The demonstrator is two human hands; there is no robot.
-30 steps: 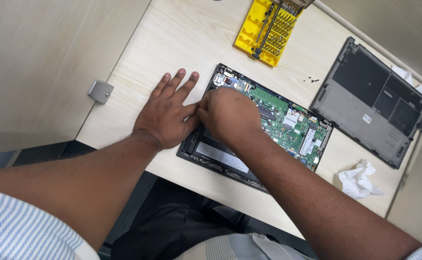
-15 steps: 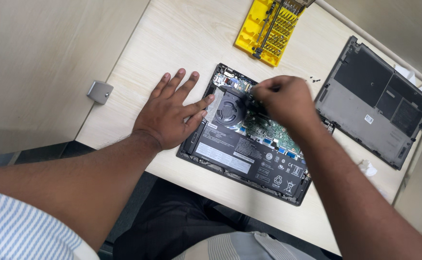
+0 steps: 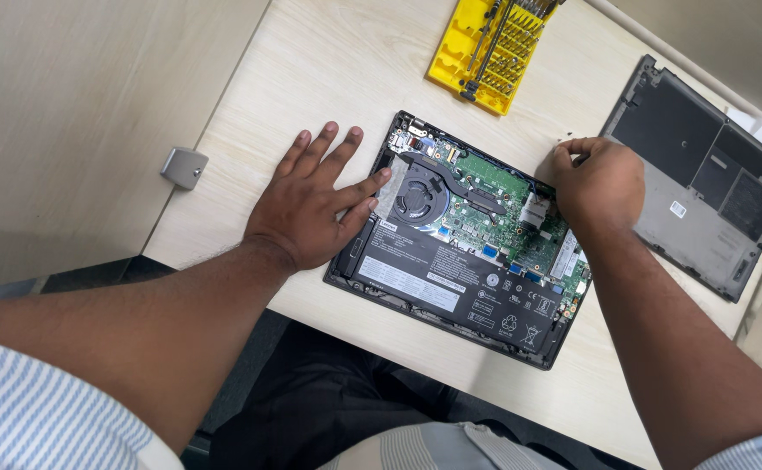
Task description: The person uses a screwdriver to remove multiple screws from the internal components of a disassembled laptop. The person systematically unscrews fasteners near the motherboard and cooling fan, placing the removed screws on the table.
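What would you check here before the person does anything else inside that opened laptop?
1. Laptop steadied: ok, the left hand lies flat, fingers on its left edge.
2. Laptop fully on the desk: ok, though its near edge sits close to the desk's front edge.
3. Right hand contents: cannot tell, it is curled at the laptop's far right corner and hides whatever the fingers pinch.
4. Bit set within reach: ok, the yellow tray lies just beyond the laptop.
5. Removed bottom cover out of the way: ok, it lies to the right, inner side up.
6. Fan and board unobstructed: ok, nothing lies across them.
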